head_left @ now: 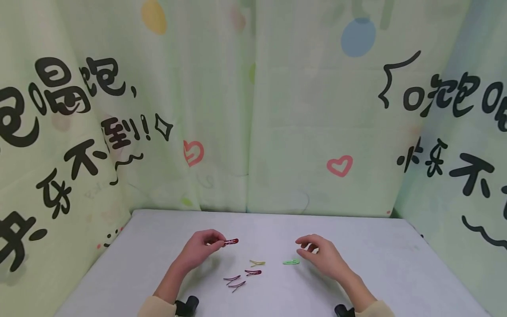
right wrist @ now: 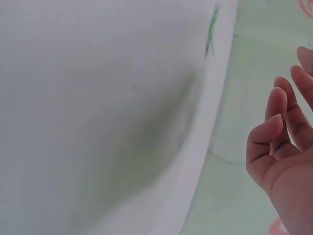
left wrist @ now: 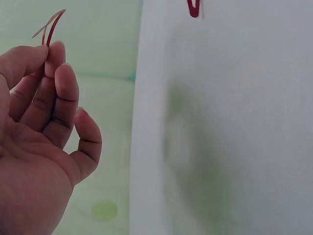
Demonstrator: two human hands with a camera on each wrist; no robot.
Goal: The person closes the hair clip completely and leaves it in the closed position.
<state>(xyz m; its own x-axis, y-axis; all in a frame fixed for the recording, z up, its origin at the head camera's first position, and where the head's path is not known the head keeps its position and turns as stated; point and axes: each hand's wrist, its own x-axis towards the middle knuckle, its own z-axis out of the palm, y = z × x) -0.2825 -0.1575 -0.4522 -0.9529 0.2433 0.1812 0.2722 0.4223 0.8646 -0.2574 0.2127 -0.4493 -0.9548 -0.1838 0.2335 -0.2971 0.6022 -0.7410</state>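
Red hair clip (head_left: 231, 241): thin sheet metal look, glossy lacquer. Yellow clip (head_left: 257, 263), green clip (head_left: 291, 262), dark red clip (head_left: 252, 272), purple clips (head_left: 234, 281): same thin painted finish, slight sheen. Table (head_left: 396, 273): smooth, matt, pale grey, no grain. Backdrop (head_left: 277, 110): printed cloth, matt, soft folds at the seams.

A pale grey desk (head_left: 396, 273) carries a yellow hair clip (head_left: 257, 263) near its middle, a dark red clip (head_left: 253, 272) just nearer the front edge, and two purple clips (head_left: 234, 282) beside that. Behind the far edge hangs a light green curtain (head_left: 277, 132) printed with black characters, pink hearts and coloured dots
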